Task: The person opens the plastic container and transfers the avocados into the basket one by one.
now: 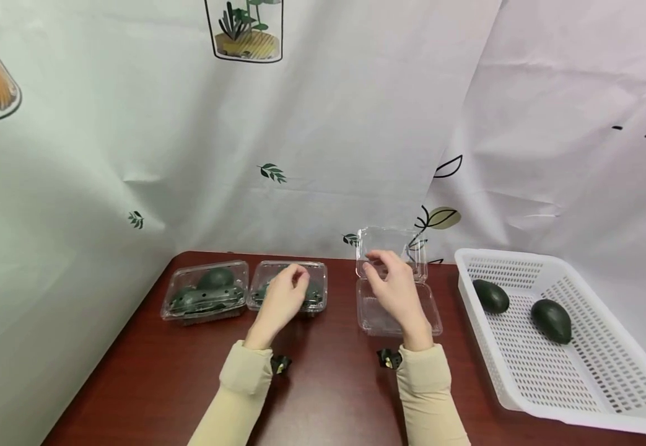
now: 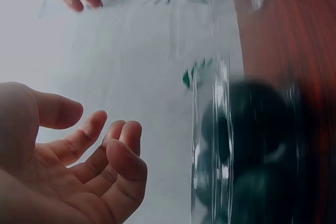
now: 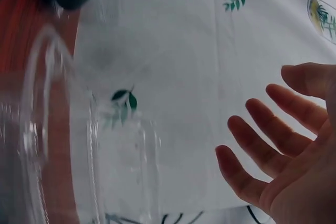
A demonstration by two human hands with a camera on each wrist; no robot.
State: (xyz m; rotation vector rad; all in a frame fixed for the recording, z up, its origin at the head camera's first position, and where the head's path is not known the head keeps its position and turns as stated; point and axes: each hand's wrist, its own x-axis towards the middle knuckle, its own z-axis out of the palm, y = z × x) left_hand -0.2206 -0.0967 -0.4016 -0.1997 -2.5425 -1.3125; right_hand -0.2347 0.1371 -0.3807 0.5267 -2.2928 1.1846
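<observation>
Head view: left hand [image 1: 285, 294] above closed clear box [image 1: 316, 288], right hand [image 1: 397, 291] over open clear box [image 1: 373, 311], both on tabletop [image 1: 334, 390]; dark green fruits [image 1: 551, 321] in white basket [image 1: 480, 347]. Left wrist: fingers [image 2: 128, 163] loosely bent, apart from box. Right wrist: fingers spread.

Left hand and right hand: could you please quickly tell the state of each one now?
Left hand: open, fingers loosely curled, holding nothing, near a closed container.
Right hand: open, holding nothing, near the open container.

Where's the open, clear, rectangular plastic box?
In the head view, the clear plastic box sits right of centre on the dark red table, left of the white plastic basket.
</observation>
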